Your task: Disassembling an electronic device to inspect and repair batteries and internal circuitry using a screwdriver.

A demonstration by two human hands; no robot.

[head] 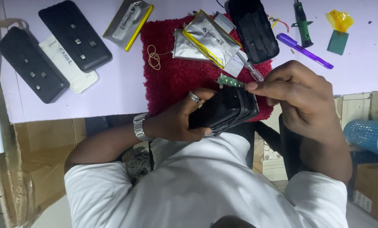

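a black power bank case (222, 110) is being held in the left hand (178, 120) over the red mat (172, 80), while a green circuit board (230, 81) is seemingly being pinched by the right hand (301, 95), needing careful seating.

Left hand (178, 122) grips black power bank casing (222, 110); right hand (296, 95) pinches green circuit board (230, 81) above red mat (176, 76).
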